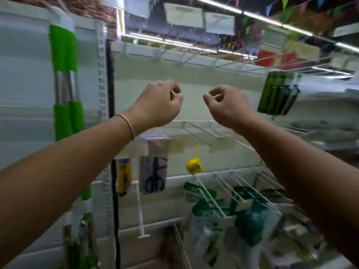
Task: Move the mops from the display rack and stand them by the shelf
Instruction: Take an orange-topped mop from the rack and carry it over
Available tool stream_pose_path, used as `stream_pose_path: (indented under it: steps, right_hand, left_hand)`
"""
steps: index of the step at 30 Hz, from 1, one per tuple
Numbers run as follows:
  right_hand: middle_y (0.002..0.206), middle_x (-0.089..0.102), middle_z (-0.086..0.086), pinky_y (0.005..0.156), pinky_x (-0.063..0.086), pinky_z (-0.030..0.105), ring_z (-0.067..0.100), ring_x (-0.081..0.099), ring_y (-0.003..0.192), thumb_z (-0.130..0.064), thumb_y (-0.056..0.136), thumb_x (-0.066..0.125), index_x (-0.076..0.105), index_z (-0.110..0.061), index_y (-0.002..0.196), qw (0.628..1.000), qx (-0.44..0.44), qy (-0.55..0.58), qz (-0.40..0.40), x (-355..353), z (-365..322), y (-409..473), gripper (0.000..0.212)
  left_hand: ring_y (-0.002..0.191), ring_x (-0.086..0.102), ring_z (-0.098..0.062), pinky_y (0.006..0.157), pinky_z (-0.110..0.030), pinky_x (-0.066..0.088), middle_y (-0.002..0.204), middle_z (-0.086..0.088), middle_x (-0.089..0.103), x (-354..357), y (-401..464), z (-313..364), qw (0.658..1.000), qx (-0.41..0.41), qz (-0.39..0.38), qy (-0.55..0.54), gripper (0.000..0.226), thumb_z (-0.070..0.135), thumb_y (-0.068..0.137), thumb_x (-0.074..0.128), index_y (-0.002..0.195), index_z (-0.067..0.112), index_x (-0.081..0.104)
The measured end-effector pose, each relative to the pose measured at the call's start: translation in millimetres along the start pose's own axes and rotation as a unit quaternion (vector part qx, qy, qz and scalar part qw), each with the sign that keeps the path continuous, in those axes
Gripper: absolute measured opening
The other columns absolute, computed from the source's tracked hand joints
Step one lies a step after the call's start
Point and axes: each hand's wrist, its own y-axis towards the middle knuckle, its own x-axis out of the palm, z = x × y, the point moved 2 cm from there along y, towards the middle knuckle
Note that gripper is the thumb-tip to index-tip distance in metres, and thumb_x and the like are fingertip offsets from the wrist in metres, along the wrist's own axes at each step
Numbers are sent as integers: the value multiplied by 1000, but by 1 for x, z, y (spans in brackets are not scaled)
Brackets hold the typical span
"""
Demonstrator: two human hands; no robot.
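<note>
Head view, blurred. Both arms were raised in front of the display rack (174, 53), left hand (159, 105) and right hand (227, 105) side by side at mid-rack. Fingers of each hand were curled with thumb near fingertips; nothing visible was grasped, though blur could hide something thin. Two mops (66, 84) with green-sleeved handles stood upright against the white shelf (25, 94) panel at the left edge, apart from both hands. Dark green packaged items (277, 94), maybe more mops, hung from a hook at the rack's right edge. Tape measure (194, 166) and scissors (154, 177) hung lower down. Judged step: between transfers. Next move likely calls for reaching right to unhook the green items.
</note>
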Motion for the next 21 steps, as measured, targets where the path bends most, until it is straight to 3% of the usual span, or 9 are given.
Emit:
stream_pose_path:
  steps: [7, 11, 15, 21]
  right_hand:
    - [117, 71, 5, 91, 45, 27, 22, 64, 109, -41, 98, 51, 65, -13, 123, 995, 49, -91, 7, -119, 133, -43, 40]
    - [122, 69, 8, 99, 48, 37, 24, 62, 113, -39, 100, 49, 63, -11, 126, 986, 87, -140, -12, -186, 209, -77, 41]
    - [132, 63, 11, 104, 44, 38, 27, 57, 122, -38, 101, 46, 58, -10, 134, 969, 142, -202, -31, -249, 276, -113, 44]
    - [135, 59, 10, 105, 46, 47, 27, 54, 124, -39, 102, 44, 51, -13, 140, 949, 229, -215, -23, -327, 351, -161, 46]
  left_hand:
    - [97, 60, -30, 81, -30, 42, 101, -11, 69, 117, 5, 128, 995, 48, -79, -34, 22, 27, 95, 51, 104, 12, 64]
    - [101, 59, -32, 84, -32, 42, 108, -12, 67, 187, 0, 199, 986, 72, -140, -58, 27, 32, 97, 48, 106, 12, 64]
    - [94, 57, -26, 80, -33, 43, 107, -11, 65, 252, -8, 269, 967, 109, -215, -83, 33, 37, 100, 42, 109, 12, 62]
    - [96, 59, -29, 82, -38, 49, 106, -11, 66, 341, -19, 362, 932, 172, -299, -117, 38, 41, 100, 40, 112, 11, 59]
